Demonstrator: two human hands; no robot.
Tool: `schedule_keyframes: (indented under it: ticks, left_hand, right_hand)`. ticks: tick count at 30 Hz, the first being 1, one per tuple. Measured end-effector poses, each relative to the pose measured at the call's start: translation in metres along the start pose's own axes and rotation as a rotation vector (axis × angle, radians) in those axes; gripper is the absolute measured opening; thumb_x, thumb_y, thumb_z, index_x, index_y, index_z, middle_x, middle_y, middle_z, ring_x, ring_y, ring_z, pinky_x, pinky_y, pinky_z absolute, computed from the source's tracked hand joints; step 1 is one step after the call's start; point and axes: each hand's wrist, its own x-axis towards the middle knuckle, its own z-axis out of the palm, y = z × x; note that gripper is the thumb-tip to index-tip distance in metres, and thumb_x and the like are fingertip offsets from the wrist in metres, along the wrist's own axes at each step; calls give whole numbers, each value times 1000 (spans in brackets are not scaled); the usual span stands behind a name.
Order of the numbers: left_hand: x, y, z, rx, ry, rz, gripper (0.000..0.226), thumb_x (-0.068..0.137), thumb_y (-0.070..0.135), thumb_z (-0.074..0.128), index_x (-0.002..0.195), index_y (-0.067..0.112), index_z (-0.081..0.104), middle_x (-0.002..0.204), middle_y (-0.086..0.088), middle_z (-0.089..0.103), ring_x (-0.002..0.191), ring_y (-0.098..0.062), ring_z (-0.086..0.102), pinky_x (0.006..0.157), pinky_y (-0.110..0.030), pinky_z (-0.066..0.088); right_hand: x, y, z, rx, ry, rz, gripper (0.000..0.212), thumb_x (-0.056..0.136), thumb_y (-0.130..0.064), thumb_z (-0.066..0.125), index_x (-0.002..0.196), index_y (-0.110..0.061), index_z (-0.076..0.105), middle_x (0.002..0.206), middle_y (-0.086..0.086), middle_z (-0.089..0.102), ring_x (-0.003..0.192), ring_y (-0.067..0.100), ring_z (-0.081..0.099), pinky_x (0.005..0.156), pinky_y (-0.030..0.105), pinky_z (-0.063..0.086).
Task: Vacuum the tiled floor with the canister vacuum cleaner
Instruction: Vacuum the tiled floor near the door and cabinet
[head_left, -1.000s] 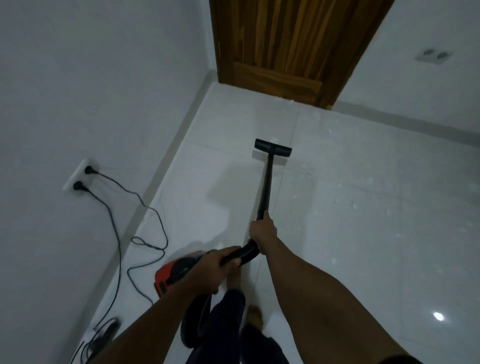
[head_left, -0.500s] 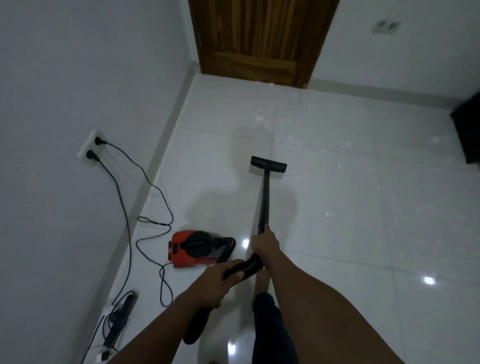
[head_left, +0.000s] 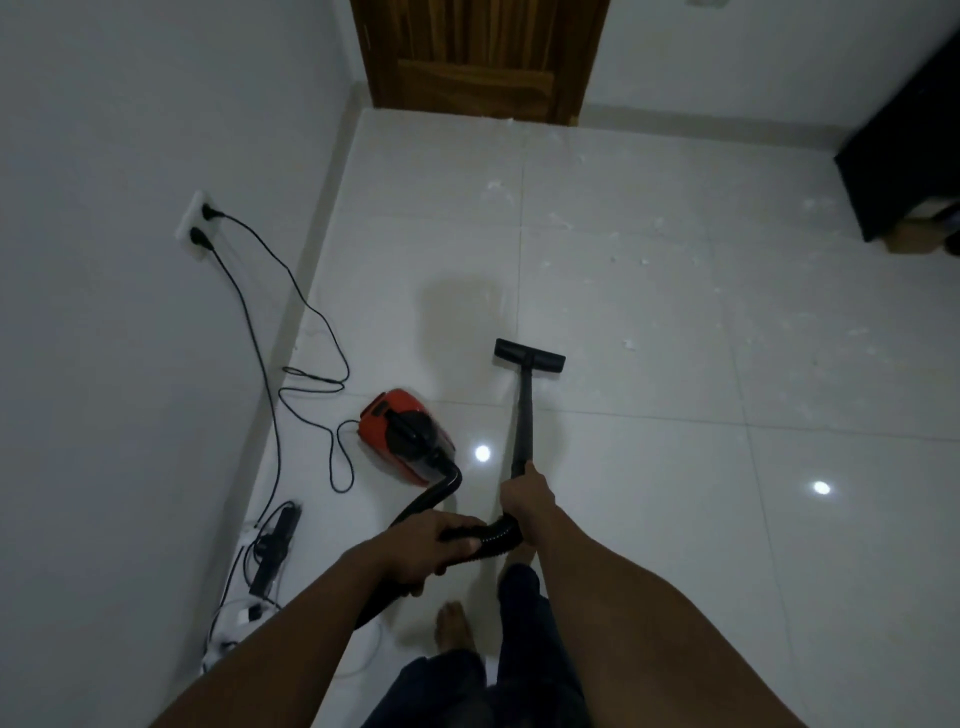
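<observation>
A red and black canister vacuum (head_left: 402, 434) sits on the white tiled floor (head_left: 649, 467) to my left. Its black ribbed hose (head_left: 493, 538) curves from the canister to a straight black wand (head_left: 524, 415). The wand ends in a flat black floor nozzle (head_left: 529, 356) resting on the tiles ahead of me. My right hand (head_left: 527, 499) grips the lower end of the wand. My left hand (head_left: 431, 545) is closed around the hose just behind it. White scraps of debris (head_left: 628, 344) lie scattered on the tiles beyond the nozzle and to its right.
Two black cords (head_left: 270, 332) run from a wall socket (head_left: 195, 228) down the left wall to the floor. A power strip with cables (head_left: 272, 545) lies by the wall. A wooden door (head_left: 475, 57) stands ahead, dark furniture (head_left: 904, 156) at right. My bare foot (head_left: 454, 626) stands below the hose.
The view has pulled back from the door. The nozzle has come toward me across the tiles, and the canister is now fully visible at my left. Both hands keep their hold.
</observation>
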Motion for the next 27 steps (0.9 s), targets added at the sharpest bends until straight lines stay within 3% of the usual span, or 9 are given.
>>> schedule_keyframes:
  ticks: [3, 6, 8, 11, 13, 18, 23, 25, 27]
  left_hand:
    - [-12, -4, 19, 14, -41, 7, 40, 96, 47, 54, 136, 43, 53, 90, -15, 62, 64, -13, 57, 49, -30, 51]
    - [-22, 0, 35, -7, -61, 2, 37, 100, 39, 53, 137, 40, 53, 79, 3, 57, 56, -5, 53, 48, -26, 47]
    - [-21, -1, 44, -21, -65, -4, 34, 100, 39, 53, 135, 41, 54, 78, 5, 56, 54, -3, 53, 49, -26, 48]
    - [-15, -2, 52, -30, -73, -12, 30, 95, 50, 54, 124, 59, 54, 96, -4, 68, 67, -14, 62, 61, -39, 59]
    - [-8, 0, 56, -33, -60, -9, 26, 93, 52, 55, 116, 65, 54, 107, -11, 69, 76, -21, 62, 60, -36, 57]
    - [16, 17, 56, -65, -57, -10, 34, 99, 42, 53, 132, 47, 55, 87, -9, 61, 64, -18, 56, 47, -25, 48]
    - [50, 68, 45, -48, -15, -4, 34, 104, 33, 47, 138, 36, 49, 78, 8, 55, 44, 7, 54, 45, -9, 40]
    - [67, 84, 39, -59, -11, -21, 36, 103, 37, 48, 139, 35, 51, 76, 5, 56, 42, 1, 53, 46, -12, 42]
    - [85, 99, 32, -80, -18, -27, 41, 101, 44, 50, 142, 40, 49, 77, -4, 56, 45, -8, 51, 47, -23, 47]
  right_hand:
    - [-14, 27, 2, 32, -16, 31, 72, 90, -11, 42, 157, -16, 18, 138, 14, 50, 114, 31, 55, 96, 44, 51]
    - [-21, 46, 1, 44, -22, 56, 71, 91, -12, 43, 157, -16, 19, 136, 13, 50, 108, 30, 56, 89, 40, 54]
    - [-21, 55, 0, 64, -30, 68, 68, 92, -13, 43, 156, -15, 20, 132, 14, 52, 103, 28, 56, 84, 38, 55]
    - [-14, 63, -4, 59, -31, 72, 66, 91, -14, 45, 155, -13, 25, 129, 13, 54, 101, 27, 58, 86, 39, 56]
    - [-7, 67, -8, 59, -42, 72, 64, 90, -13, 45, 152, -12, 30, 125, 13, 56, 99, 27, 59, 87, 41, 57]
    - [22, 63, -25, 68, -57, 62, 70, 89, -12, 45, 156, -15, 23, 136, 14, 51, 111, 31, 57, 94, 45, 54]
    - [62, 42, -65, 55, -70, 32, 68, 93, -11, 44, 157, -15, 21, 137, 16, 50, 111, 32, 57, 87, 39, 55]
    - [81, 31, -85, 15, -81, 23, 69, 93, -11, 44, 157, -14, 19, 136, 16, 51, 111, 32, 57, 86, 38, 55]
    - [97, 20, -103, 7, -100, 25, 68, 93, -11, 45, 157, -13, 20, 134, 17, 52, 109, 31, 58, 85, 38, 56]
